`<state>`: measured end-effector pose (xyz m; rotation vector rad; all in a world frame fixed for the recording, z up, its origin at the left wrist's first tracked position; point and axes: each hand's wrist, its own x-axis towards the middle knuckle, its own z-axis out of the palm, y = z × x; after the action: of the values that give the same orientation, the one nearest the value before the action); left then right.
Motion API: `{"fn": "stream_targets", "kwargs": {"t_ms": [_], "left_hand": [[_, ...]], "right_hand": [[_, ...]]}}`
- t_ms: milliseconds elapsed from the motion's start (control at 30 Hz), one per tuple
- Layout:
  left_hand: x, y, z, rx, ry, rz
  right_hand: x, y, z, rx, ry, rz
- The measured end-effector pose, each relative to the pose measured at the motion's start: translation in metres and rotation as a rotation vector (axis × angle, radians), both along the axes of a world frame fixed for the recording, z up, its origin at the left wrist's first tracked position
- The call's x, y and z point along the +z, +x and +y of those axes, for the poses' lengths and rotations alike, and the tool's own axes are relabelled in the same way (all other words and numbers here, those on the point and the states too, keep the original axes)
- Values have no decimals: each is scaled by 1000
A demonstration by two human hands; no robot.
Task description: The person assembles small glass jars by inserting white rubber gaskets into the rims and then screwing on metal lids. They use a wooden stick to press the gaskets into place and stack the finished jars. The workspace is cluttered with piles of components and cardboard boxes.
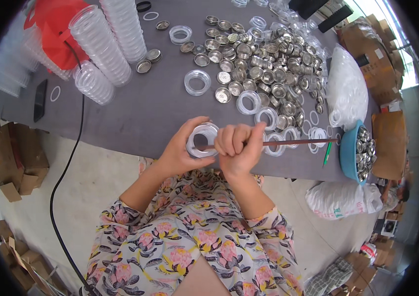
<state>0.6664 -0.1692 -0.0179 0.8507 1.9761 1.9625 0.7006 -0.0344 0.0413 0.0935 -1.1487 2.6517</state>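
My left hand (176,152) is wrapped round a clear round plastic piece (208,129) with an open middle, just in front of the table edge. My right hand (240,147) is a fist round a thin brown stick (300,142). One end of the stick reaches the opening of the plastic piece; the other points right across the table. Whether the tip touches the inner wall, I cannot tell. Similar clear plastic rings (197,83) lie beyond my hands. A heap of small silver metal caps (263,74) spreads behind them.
Tall stacks of clear plastic cups (100,44) and a red bag (59,34) stand at the left. A black cable (66,167) hangs over the table's front edge. To the right are a green pen (327,154), a blue basin (349,153) of metal caps and a white plastic bag (347,89).
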Motion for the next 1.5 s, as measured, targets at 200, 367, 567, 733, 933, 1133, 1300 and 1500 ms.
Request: {"fn": "stream_targets", "kwargs": {"t_ms": [200,367,567,733,933,1133,1300,1500], "left_hand": [[-5,3,4,32,59,-32],[-10,4,4,39,91,-32],[-5,8,8,44,138,-88],[-14,5,5,11,114,-18],[-7,6,9,9,161,-145],[-34,13,-2,143,-60,113],[-41,13,-12,109,-257,167],[0,9,-69,354,-10,45]], "right_hand": [[17,-22,9,-87,541,87],[25,-8,19,175,306,-198],[10,-31,-4,-29,356,93],[41,-18,14,79,709,-170],[41,-16,-5,112,437,-248],[36,28,4,-164,1352,70],[-22,53,1,-220,1637,29],[-34,27,-17,-5,287,-480]]}}
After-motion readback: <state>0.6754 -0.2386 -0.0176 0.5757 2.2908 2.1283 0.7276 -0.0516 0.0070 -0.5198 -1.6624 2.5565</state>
